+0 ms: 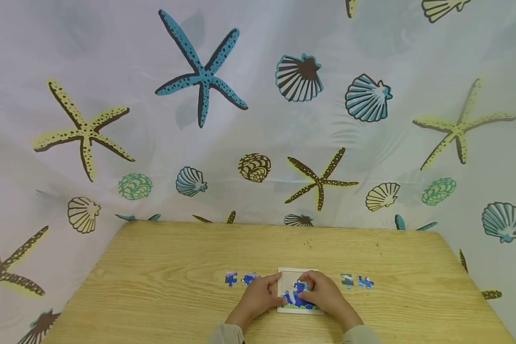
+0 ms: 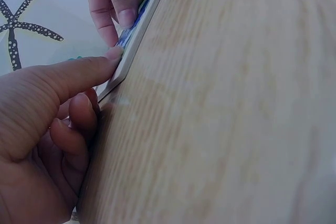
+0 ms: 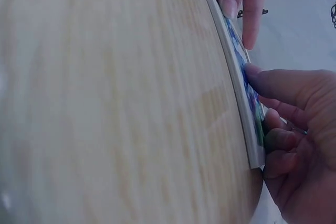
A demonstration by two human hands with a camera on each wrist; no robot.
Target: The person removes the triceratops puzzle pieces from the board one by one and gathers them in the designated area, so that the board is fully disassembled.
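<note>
A white-rimmed puzzle tray (image 1: pixel 301 312) lies on the table, partly filled with blue and green jigsaw pieces; its upper left is bare. My left hand (image 1: pixel 258 298) holds the tray's left side, with the thumb over the lower-left pieces. In the left wrist view the left thumb (image 2: pixel 89 72) reaches over the rim, the other fingers curled below. With thumb and index finger my right hand (image 1: pixel 327 296) pinches at a blue puzzle piece (image 1: pixel 300 287) inside the tray. The right wrist view shows the right thumb (image 3: pixel 283 83) on the pieces; the hand hides the tray's right part.
Loose puzzle pieces lie on both sides: one piece (image 1: pixel 231 278) and another (image 1: pixel 248 278), partly behind the left hand, to the left; a green-grey piece (image 1: pixel 346 280) and a blue piece (image 1: pixel 365 282) to the right. A curtain (image 1: pixel 258 134) with sea prints surrounds the wooden table (image 1: pixel 176 267).
</note>
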